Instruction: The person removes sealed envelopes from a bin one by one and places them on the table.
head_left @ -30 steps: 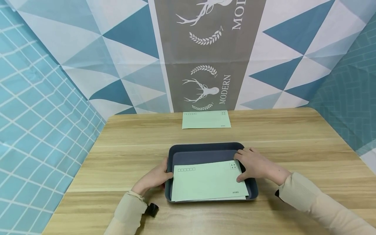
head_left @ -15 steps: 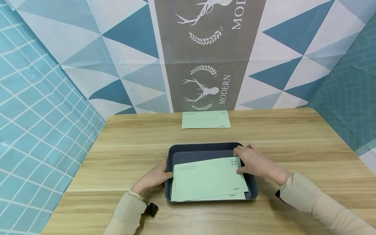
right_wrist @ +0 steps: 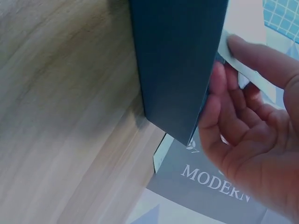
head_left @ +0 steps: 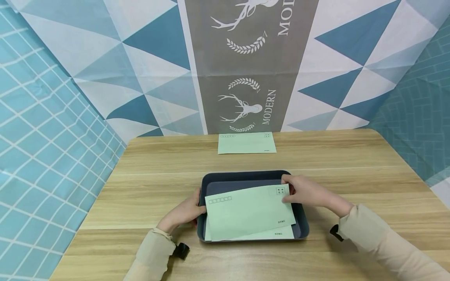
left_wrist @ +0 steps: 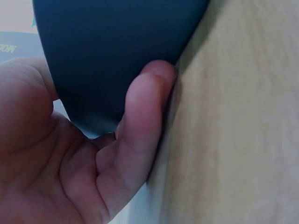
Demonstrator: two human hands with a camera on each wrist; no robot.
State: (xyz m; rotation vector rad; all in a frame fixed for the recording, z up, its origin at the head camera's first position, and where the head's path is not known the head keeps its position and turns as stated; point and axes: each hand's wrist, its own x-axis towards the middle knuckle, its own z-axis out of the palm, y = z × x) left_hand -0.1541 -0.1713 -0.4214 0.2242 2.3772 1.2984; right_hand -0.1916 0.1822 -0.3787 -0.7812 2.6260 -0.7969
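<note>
Nearest: two pale sleeves, the left cuff (head_left: 152, 249) and the right cuff (head_left: 365, 230), each with a small black piece at the wrist. The left hand (head_left: 185, 209) grips the left wall of a dark tray (head_left: 242, 176); thumb at the rim, other fingers bent along the outer side and down by the desk (head_left: 158, 156) surface, as the left wrist view shows. The tray lies flat, roughly midway between the desk's left and right edges.

The right hand (head_left: 307, 191), at the tray's far right corner, pinches a pale green top envelope (head_left: 249, 212) by its right end; thumb on the printed face, fingers curled behind. This envelope sits askew, right end raised, left end against the tray's left side. Row of little boxes by its far left corner, stamp frame by its far right, small print at near right; too small to read. Beneath it a lower envelope (head_left: 286, 232) shows along the tray's near wall.

Beyond the tray, against the desk's far edge, a third envelope (head_left: 247, 144), face up. Behind that edge, a hanging cloth (head_left: 211, 64): blue and white triangles, grey panel, white deer heads, "MODERN".
</note>
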